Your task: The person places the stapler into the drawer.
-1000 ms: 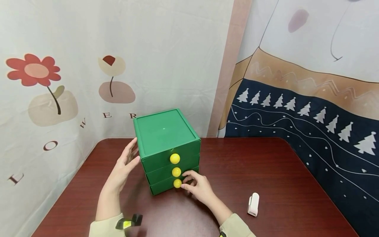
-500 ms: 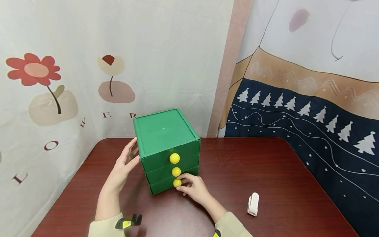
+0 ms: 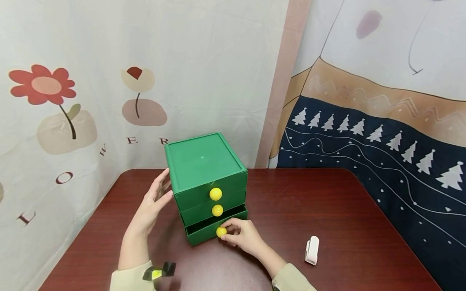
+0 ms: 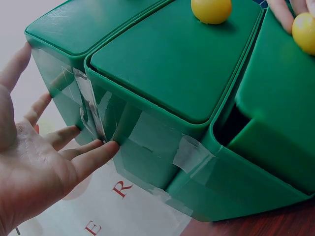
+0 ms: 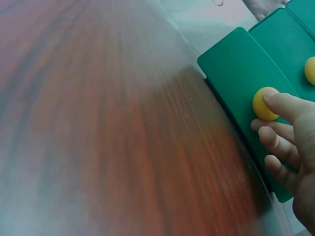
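Observation:
A green chest of three drawers [image 3: 202,161] stands on the table, each drawer front bearing a round yellow knob. My right hand [image 3: 246,237] pinches the bottom drawer's knob [image 3: 220,232] between thumb and fingers; in the right wrist view the thumb lies over that knob [image 5: 262,107]. The bottom drawer [image 3: 204,235] is pulled partway out, and a dark gap shows above its front. The top and middle drawers are closed. Against the chest's left side rests my left hand [image 3: 146,212], fingers spread; the left wrist view has its fingertips on the taped side wall [image 4: 142,137].
A small white clip-like object [image 3: 311,250] lies on the dark red wooden table [image 3: 349,210], right of my right hand. Behind the table hang a pale flower-printed cloth [image 3: 218,72] and a navy cloth with white trees [image 3: 364,161].
My right hand has taken hold of the bottom knob and drawn that drawer partway out toward me. My left hand has stayed against the chest's side.

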